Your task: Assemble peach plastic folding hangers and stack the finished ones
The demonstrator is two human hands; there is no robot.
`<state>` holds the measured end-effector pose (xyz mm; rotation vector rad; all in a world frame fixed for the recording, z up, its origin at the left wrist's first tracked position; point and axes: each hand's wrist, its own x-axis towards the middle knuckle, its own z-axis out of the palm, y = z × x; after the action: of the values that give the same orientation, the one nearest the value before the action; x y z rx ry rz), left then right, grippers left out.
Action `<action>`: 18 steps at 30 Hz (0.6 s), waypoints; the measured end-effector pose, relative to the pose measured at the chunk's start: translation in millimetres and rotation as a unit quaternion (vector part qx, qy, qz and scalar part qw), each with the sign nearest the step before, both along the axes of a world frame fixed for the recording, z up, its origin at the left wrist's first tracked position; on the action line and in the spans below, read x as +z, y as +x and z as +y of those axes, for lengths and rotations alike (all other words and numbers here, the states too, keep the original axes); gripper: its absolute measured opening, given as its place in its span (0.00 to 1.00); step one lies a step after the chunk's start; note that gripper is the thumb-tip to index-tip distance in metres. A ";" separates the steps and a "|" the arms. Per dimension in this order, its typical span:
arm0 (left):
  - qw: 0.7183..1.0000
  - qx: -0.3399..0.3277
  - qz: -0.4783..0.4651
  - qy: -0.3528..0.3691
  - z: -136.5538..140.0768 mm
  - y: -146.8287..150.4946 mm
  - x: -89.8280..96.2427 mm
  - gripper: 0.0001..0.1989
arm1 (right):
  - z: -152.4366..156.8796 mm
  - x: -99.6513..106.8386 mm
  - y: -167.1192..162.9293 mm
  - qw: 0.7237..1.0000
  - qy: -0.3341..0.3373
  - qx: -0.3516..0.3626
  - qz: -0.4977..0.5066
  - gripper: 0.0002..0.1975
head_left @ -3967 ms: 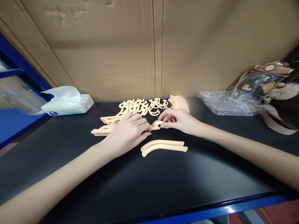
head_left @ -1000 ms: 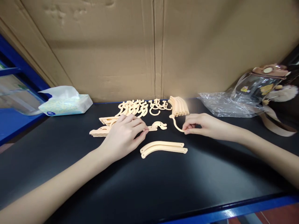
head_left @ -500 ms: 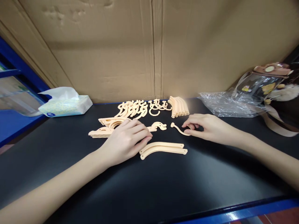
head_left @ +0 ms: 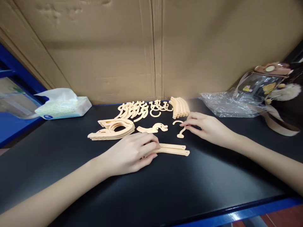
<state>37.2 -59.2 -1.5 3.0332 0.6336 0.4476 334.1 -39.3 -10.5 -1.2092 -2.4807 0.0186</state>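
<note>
My left hand [head_left: 133, 153] rests on the left end of two curved peach plastic arm pieces [head_left: 175, 149] lying on the black table [head_left: 165, 189], fingers closed over them. My right hand [head_left: 204, 127] pinches a thin peach hook piece [head_left: 181, 129] just above the table. Between the hands lies a wavy peach connector piece [head_left: 153, 128]. Left of it sits a stack of curved hanger halves [head_left: 113, 128].
Piles of small peach hooks [head_left: 133, 110] and a row of stacked curved pieces [head_left: 180, 107] lie at the back by the cardboard wall. A tissue pack [head_left: 62, 107] sits at the left, a crumpled clear bag [head_left: 227, 105] and a pouch [head_left: 265, 83] at the right.
My left hand came nearer, off the wavy connector and onto the two curved arms. My right hand took a thin hook piece from the back row and drew it toward the middle.
</note>
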 end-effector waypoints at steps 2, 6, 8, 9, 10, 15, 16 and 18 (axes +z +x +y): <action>1.000 0.003 -0.005 -0.007 0.5 0.1 -1.1 0.09 | -3.2 1.6 -3.4 1.000 -0.017 0.000 0.014 0.13; 1.000 0.008 -0.004 -0.010 0.4 1.1 -2.3 0.09 | -8.0 4.7 -7.9 0.998 -0.064 0.018 0.006 0.13; 1.000 0.011 -0.001 -0.010 -0.1 2.2 -2.4 0.09 | -8.1 5.2 -7.8 0.998 -0.063 0.022 -0.001 0.13; 1.000 0.012 0.000 -0.011 -0.4 2.9 -2.3 0.10 | -7.7 5.2 -7.2 0.998 -0.061 0.021 -0.004 0.13; 1.000 0.014 0.001 -0.014 -0.9 3.5 -2.1 0.10 | -7.2 5.2 -6.6 0.998 -0.062 0.021 -0.006 0.13; 0.999 0.015 0.000 -0.034 -3.1 4.4 -0.6 0.12 | -5.2 4.9 -3.9 0.999 -0.043 -0.003 0.005 0.11; 0.999 0.013 0.000 -0.035 -3.3 4.1 -0.4 0.12 | -5.1 5.0 -3.7 0.999 -0.038 -0.009 0.010 0.10; 0.999 0.013 0.003 -0.036 -3.3 3.3 -0.4 0.14 | -5.4 5.0 -3.5 0.999 -0.035 -0.017 0.016 0.09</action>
<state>40.5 -62.6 -1.9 2.9621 0.6750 0.4064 330.6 -44.7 -5.5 -1.2694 -2.4489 0.1151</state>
